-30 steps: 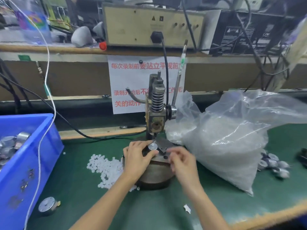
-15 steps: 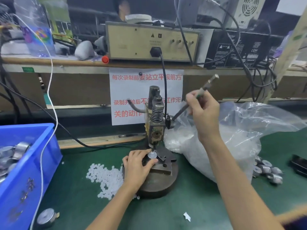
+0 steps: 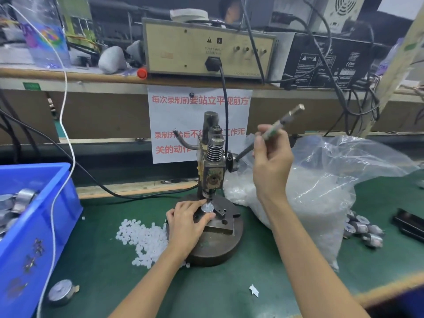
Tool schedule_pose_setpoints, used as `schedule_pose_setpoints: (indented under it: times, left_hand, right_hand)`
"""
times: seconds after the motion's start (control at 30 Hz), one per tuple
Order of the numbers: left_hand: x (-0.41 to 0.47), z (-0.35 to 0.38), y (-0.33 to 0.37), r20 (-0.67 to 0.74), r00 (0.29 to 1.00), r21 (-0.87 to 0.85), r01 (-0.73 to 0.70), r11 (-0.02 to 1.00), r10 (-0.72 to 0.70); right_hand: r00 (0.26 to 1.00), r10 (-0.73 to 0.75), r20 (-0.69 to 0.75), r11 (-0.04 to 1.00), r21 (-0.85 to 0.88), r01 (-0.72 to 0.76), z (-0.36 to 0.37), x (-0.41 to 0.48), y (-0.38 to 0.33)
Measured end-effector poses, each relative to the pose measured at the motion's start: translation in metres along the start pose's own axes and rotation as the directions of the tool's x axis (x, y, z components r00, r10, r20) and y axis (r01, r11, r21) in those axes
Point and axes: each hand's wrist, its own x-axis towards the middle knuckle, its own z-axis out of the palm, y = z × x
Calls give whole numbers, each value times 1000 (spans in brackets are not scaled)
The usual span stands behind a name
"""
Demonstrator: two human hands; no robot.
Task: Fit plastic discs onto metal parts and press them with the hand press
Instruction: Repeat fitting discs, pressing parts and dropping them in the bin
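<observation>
Meanwhile right hand (image 3: 271, 157) grips lever (image 3: 274, 129); left hand (image 3: 187, 222) steadies part (image 3: 207, 208).

Bright, even workshop light; sharp centre, bent edges.
Glare streaks the clear plastic bag (image 3: 321, 191); a soft shadow rings the hand press (image 3: 213, 171) base. Wide-angle curve bows the shelf (image 3: 68, 74) and blue bin (image 3: 34, 226); background dim.

Beige power unit (image 3: 183, 49) above paper notice (image 3: 174, 120)
</observation>
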Motion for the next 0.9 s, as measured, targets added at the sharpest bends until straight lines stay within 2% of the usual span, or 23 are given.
schedule_pose_setpoints:
  times: [0.13,0.23,0.37,0.47,0.57,0.73,0.8,0.9]
  left_hand:
    - [0,0,-1,-5,1000,-2,-1,1000,1]
    - [-1,0,-1,-6,1000,-2,-8,1000,8]
    - [3,-3,-1,7,1000,25,-17,1000,17]
    - [0,-8,8,-21,1000,68,3,998,-1]
    - [-22,-12,24,-64,998,-35,-3,999,1]
    - [-78,-8,63,119,978,-168,-150,974,172]
    - [-95,-3,80,198,965,-211,-127,969,170]
    - [-118,14,106,365,914,-334,-47,941,175]
  right_hand:
    - [984,152,88,988,0,-153,11,26,0]
    - [948,269,168,963,-49,-264,3,9,9]
    - [889,437,137,894,-175,-413,-22,-51,34]
    - [758,632,163,762,-306,-570,-42,-93,50]
    - [614,756,226,651,-360,-668,-59,-119,54]
    - [436,832,343,525,-234,-818,-88,-131,39]
    - [406,848,342,503,-272,-820,-108,-138,30]
    - [408,877,255,479,-376,-793,-148,-153,21]
